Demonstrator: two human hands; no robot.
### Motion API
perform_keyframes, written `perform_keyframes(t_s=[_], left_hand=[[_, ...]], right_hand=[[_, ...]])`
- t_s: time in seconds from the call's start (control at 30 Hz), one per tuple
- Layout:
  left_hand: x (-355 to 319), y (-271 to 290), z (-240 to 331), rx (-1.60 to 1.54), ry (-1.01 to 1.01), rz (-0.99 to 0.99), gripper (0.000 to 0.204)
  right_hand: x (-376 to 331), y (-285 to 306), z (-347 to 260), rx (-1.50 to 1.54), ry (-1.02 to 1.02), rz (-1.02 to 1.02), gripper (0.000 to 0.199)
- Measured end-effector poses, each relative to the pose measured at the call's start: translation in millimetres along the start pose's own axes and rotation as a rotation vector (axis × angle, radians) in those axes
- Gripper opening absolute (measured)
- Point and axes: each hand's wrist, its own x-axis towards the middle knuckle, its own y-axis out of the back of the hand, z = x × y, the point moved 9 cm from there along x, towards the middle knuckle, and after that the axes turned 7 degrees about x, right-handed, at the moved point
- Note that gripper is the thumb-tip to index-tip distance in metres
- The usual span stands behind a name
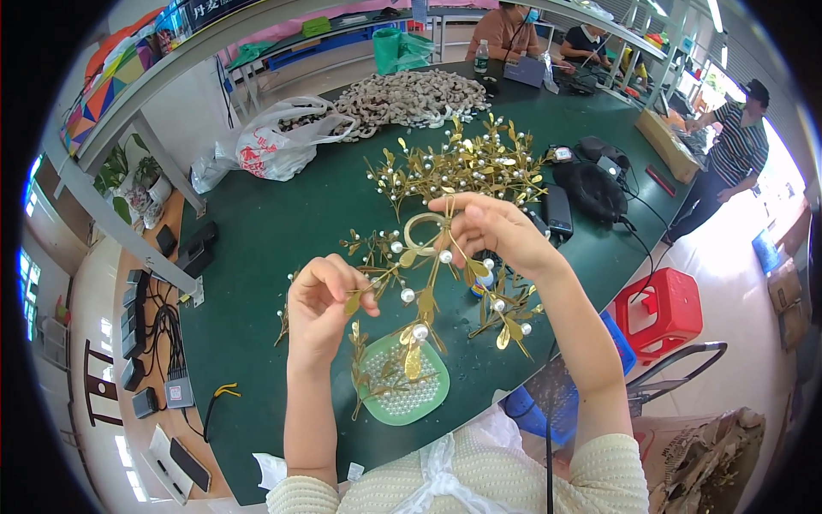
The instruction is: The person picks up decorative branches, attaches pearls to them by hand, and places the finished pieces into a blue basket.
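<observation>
Over the green table I hold up a gold leaf spray (426,300) with white pearl beads on its stems. My right hand (501,233) is closed on its upper end, where the stems come together. A pale ring like a tape roll (409,230) hangs beside those fingers; whether they touch it I cannot tell. At the left side, my left hand (325,300) pinches a leaf or stem of the same spray between thumb and fingers. Below it lies a light green tray (435,396) of white pearl beads, partly covered by gold sprigs (364,377).
A heap of finished-looking gold sprays (462,171) lies beyond my hands. Farther back are a white plastic bag (278,141) and a pile of pale chain-like pieces (411,94). At the right are a black pouch (591,190), red stool (664,313) and a standing person (741,141).
</observation>
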Motion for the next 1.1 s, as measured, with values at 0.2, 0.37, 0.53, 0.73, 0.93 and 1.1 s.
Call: perform_keyframes(t_s=[0.2,0.37,0.53,0.73,0.93,1.1], left_hand=[[-9.9,-13.4,-12.7,-0.064,0.088,-0.02,0.013],[-17.9,-19.0,-22.2,0.03,0.155,0.014,0.014],[-19.2,-22.5,-22.5,0.147,0.146,0.066,0.037],[-24.9,-24.7,-27.9,0.214,0.209,0.081,0.044],[-32.1,-19.9,-30.2,0.248,0.222,0.113,0.037],[-39.1,-17.3,-41.5,0.229,0.291,0.065,0.022]], right_hand=[[-24.7,-12.5,1.0,0.1,-0.032,0.081,0.029],[-43.8,-8.6,7.2,0.198,-0.055,0.129,0.021],[-65.8,3.1,3.8,0.125,0.032,0.278,0.02],[-95.8,20.4,-10.6,0.134,0.183,0.416,0.018],[-131.3,36.8,-27.4,0.058,0.379,0.602,0.018],[-157.3,45.3,-38.2,-0.024,0.478,0.702,0.019]])
